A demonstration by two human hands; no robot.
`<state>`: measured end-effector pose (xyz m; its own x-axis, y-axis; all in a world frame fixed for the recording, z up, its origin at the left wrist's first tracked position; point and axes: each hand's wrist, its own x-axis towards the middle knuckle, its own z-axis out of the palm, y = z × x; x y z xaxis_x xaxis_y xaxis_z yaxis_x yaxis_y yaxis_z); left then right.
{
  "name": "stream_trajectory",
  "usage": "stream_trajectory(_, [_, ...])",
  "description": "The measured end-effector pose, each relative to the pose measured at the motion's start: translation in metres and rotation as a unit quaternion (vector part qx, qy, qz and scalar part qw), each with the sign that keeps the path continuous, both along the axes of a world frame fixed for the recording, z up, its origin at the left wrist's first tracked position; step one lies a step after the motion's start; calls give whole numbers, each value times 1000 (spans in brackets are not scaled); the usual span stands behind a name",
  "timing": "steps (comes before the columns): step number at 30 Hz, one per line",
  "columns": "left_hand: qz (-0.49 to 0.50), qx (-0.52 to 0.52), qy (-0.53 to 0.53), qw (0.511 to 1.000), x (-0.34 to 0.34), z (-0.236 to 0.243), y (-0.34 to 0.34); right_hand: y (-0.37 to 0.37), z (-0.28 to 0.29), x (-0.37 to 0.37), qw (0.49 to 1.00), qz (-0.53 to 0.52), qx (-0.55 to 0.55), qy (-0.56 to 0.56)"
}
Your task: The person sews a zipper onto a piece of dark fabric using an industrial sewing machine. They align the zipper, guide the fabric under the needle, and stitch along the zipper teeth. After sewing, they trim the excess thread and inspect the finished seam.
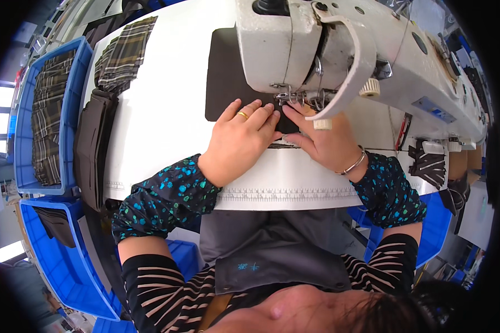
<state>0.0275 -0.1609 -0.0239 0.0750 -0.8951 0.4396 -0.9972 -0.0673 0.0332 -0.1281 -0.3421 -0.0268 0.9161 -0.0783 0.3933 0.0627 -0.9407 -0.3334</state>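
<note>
My left hand (pixel 239 139) lies palm down on dark grey fabric (pixel 222 77) at the sewing machine (pixel 266 55), fingertips left of the presser foot (pixel 281 97), fingers lying flat. My right hand (pixel 328 141) is on the other side, index finger up by the presser foot and thumb apart, reaching toward my left thumb on the fabric; some of its fingers are hidden behind the machine's guard. The fabric runs under the needle area, and its edge between my hands is mostly covered by them.
Folded plaid cloth (pixel 122 53) and dark folded pieces (pixel 94 144) lie at the table's left (pixel 161 111). Blue bins (pixel 83 66) stand beside it, one holding plaid pieces (pixel 50 111). Red-and-black snips (pixel 404 130) and dark scraps (pixel 426 166) sit at the right.
</note>
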Motion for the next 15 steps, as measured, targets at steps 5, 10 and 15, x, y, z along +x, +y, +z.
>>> stream_trajectory(5, [-3,4,13,1000,4,-4,-3,1,0,2,998,3,-60,-19])
stream_trajectory(10, [-7,8,19,1000,5,-3,-6,0,-3,3,999,-3,-49,-18])
stream_trajectory(15, [-8,-14,12,1000,5,-1,-8,-1,-1,3,998,-2,-59,-10])
